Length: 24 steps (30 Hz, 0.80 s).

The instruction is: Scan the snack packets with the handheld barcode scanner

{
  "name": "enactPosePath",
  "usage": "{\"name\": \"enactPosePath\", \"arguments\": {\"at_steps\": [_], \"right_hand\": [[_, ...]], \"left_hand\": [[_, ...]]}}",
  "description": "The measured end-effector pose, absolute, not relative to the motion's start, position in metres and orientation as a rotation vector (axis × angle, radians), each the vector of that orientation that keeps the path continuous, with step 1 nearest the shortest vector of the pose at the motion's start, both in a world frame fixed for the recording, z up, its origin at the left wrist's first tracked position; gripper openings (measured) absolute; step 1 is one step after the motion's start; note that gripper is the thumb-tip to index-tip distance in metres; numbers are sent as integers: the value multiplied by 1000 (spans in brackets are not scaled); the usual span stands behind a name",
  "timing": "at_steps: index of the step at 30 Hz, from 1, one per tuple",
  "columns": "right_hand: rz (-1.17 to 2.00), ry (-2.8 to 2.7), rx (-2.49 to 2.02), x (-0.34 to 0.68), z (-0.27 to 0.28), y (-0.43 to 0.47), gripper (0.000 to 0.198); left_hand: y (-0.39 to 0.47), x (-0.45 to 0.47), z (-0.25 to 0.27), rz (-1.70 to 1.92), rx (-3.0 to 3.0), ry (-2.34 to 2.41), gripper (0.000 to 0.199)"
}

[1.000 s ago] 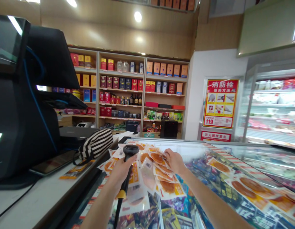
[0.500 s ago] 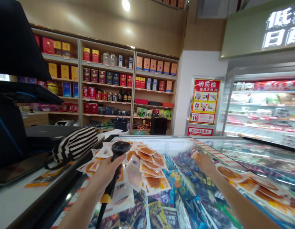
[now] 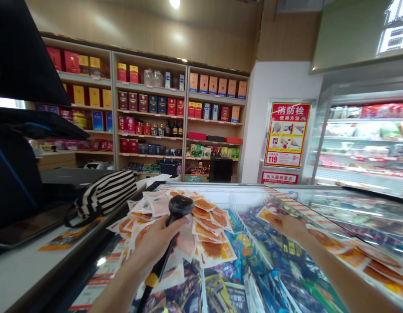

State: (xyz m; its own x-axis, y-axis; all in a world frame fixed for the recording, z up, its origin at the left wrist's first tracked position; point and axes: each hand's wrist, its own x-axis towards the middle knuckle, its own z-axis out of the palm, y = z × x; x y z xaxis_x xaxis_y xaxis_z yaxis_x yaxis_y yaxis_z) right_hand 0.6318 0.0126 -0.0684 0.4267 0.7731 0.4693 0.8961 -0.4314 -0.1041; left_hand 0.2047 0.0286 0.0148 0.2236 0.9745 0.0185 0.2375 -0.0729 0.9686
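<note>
My left hand (image 3: 164, 239) is wrapped round the handle of a black handheld barcode scanner (image 3: 180, 205) with a yellow band low on its handle. The scanner's rounded head points up and away, over a heap of flat clear packets (image 3: 209, 237) with orange-brown round slices inside, spread on the glass freezer top. My right hand (image 3: 288, 226) pinches one such packet (image 3: 267, 214) by its near edge, above the right part of the glass. Another row of these packets (image 3: 377, 256) lies on the right, partly behind my right forearm.
Under the freezer glass (image 3: 243, 200) lie colourful bagged goods in wire compartments. A striped pouch (image 3: 111, 191) sits on the left counter beside a black monitor (image 3: 25, 52). Shelves (image 3: 149, 117) of boxes and bottles stand behind, with a lit chiller (image 3: 367, 143) at the right.
The scanner and my left hand have shifted right over the heap. My right hand, still pinching the packet, sits slightly lower and further right. The view has turned a little left.
</note>
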Motion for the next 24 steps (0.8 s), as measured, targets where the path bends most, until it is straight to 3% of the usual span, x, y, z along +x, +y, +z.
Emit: {"name": "enactPosePath", "arguments": {"at_steps": [4,6,10,17,24], "right_hand": [[-283,-1633,-2455,603,-56,15,56],[-236,-1685,-2423,589,-52,13,53],[-321,-1691,-2414,562,-48,4,30],[-545,-1297,-2150,563,-46,-7,35],[-112,-929,-1573,565,-64,7,39]], "left_hand": [[22,210,15,897,1472,1129,38],[17,212,18,860,1449,1082,36],[7,213,26,813,1420,999,33],[-1,212,27,701,1364,759,27],[-7,217,20,615,1309,573,27]]}}
